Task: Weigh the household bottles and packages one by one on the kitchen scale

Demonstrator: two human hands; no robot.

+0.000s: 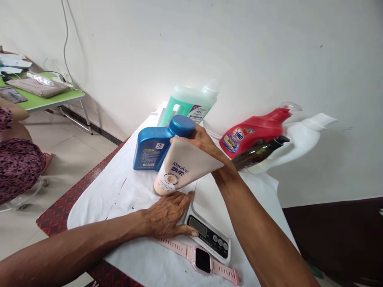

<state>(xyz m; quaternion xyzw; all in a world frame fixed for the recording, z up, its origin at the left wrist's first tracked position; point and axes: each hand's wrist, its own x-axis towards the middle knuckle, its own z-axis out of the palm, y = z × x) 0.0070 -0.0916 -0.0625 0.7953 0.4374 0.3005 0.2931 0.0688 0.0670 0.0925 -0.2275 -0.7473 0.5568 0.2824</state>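
My right hand (203,139) grips the flat crimped end of a beige Renoice tube (182,169), holding it tilted with its cap end down near the left edge of a white kitchen scale (209,223). My left hand (169,215) lies flat on the white cloth, its thumb and fingers against the scale's left front corner. The scale's dark display shows no reading that I can make out.
Behind the tube stand a blue bottle (155,145) and a green jug (188,103); a red detergent bottle (254,129), a dark bottle (259,153) and a white bottle (299,141) lie right. A pink smartwatch (203,259) lies near the front. A person sits far left by a green table (44,99).
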